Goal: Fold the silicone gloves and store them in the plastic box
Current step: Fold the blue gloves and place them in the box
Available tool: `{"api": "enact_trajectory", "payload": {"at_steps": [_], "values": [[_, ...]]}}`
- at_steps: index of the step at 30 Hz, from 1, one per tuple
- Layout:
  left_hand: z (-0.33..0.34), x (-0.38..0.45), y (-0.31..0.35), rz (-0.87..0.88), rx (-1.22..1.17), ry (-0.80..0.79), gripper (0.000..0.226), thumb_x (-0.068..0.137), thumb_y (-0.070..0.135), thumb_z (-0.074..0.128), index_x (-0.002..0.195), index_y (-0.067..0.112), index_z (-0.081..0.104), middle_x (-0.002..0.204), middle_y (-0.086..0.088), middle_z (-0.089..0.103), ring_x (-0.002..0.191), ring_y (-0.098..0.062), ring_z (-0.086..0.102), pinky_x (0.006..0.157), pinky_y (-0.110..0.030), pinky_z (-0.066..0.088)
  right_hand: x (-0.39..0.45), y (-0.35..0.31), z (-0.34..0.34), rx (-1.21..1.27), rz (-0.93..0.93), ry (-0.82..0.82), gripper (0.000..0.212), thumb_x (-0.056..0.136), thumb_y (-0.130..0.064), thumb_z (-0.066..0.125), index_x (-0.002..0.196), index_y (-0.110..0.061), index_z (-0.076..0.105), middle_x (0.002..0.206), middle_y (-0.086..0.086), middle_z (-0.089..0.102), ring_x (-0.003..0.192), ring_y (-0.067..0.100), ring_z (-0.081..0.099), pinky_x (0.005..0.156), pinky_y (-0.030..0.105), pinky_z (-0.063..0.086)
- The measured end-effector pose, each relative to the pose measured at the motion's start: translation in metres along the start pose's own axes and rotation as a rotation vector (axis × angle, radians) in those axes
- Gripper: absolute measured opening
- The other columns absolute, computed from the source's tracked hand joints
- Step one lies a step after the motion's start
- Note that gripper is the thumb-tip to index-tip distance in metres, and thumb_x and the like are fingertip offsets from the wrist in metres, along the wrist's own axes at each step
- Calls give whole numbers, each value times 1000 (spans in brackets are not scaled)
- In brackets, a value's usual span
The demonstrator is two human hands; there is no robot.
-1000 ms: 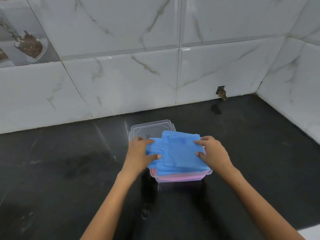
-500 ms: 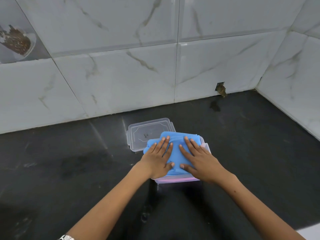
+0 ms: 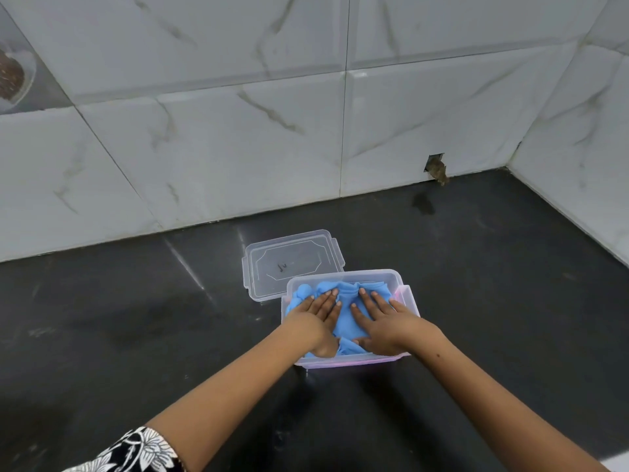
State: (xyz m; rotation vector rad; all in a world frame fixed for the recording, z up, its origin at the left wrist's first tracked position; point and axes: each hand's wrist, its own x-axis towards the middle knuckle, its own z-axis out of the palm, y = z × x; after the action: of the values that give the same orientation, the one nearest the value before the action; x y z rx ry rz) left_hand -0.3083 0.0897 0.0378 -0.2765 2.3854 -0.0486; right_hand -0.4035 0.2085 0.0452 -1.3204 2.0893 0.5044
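The clear plastic box (image 3: 391,276) with pink clips stands on the black counter (image 3: 136,335). Folded blue silicone gloves (image 3: 345,321) lie bunched inside it, below the rim. My left hand (image 3: 318,318) lies flat on the left part of the gloves, fingers stretched out and pressing down. My right hand (image 3: 383,321) lies flat on the right part in the same way. Neither hand grips anything. The palms hide much of the gloves.
The box's clear lid (image 3: 289,264) lies flat on the counter just behind and left of the box. White marble-look tiled walls (image 3: 238,148) close the counter at the back and right. A small hole (image 3: 435,166) sits low in the back wall.
The gloves went from resting above the box rim, held at the sides, to being pushed down inside the box under both flat palms.
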Motion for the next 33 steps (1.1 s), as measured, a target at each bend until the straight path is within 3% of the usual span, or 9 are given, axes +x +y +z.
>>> {"api": "enact_trajectory", "payload": {"at_steps": [11,13,15,16,18,20,23,29,33], "values": [[-1,4,5,-35,49,-10,68,99,37,26,146,14,-19,154,-2,-27,143,-16,-22,115,-36,-12,3,-10,-12,-39,48,-89,75,98,-47,29,147,-13,-17,155,10,-26,144,31,-19,117,49,-2],[-2,0,3,-21,53,13,66,100,38,23,146,14,-17,155,-3,-26,143,-16,-21,115,-36,-12,-4,-9,-12,-1,49,-20,71,99,-46,29,149,-14,-9,157,10,-19,145,30,-13,118,47,0],[-2,-6,2,-13,59,41,63,100,38,19,147,13,-14,156,-3,-23,143,-16,-20,116,-36,-10,-14,-11,-11,77,52,91,62,98,-46,32,149,-14,18,159,13,3,146,30,6,117,45,12],[-2,-9,2,-9,66,58,62,100,37,19,148,13,-13,156,-4,-22,144,-16,-19,117,-36,-9,-18,-11,-10,116,48,151,57,97,-48,35,141,-12,37,154,14,25,142,30,23,111,41,26],[-3,-14,2,13,66,87,60,101,36,17,148,12,-10,157,-4,-19,144,-17,-16,118,-37,-7,-22,-10,-7,247,62,249,43,92,-54,44,100,-15,60,116,8,60,109,24,52,79,29,41],[-6,-20,-1,55,21,106,57,102,37,15,149,13,-5,157,-6,-17,145,-17,-15,118,-38,-5,-27,-11,-6,349,95,307,39,84,-57,55,80,-18,55,87,0,58,89,19,51,59,24,33],[-10,-26,-7,116,-66,110,59,101,43,15,150,12,0,158,-9,-14,145,-19,-13,119,-40,-3,-31,-11,-7,308,114,354,50,80,-54,64,107,-13,57,106,4,62,100,21,55,66,27,35],[2,-17,-3,30,12,124,75,98,50,28,149,10,-9,158,-7,-16,145,-19,-13,118,-39,-3,-17,-21,-8,234,203,312,60,74,-57,68,115,-15,55,113,2,62,102,21,58,79,29,46],[6,-8,1,-37,31,105,74,99,47,29,147,11,-13,157,-6,-19,145,-20,-14,118,-40,-3,0,-27,-4,164,266,301,42,87,-30,63,124,-13,52,125,4,60,112,22,58,88,30,47]]}}
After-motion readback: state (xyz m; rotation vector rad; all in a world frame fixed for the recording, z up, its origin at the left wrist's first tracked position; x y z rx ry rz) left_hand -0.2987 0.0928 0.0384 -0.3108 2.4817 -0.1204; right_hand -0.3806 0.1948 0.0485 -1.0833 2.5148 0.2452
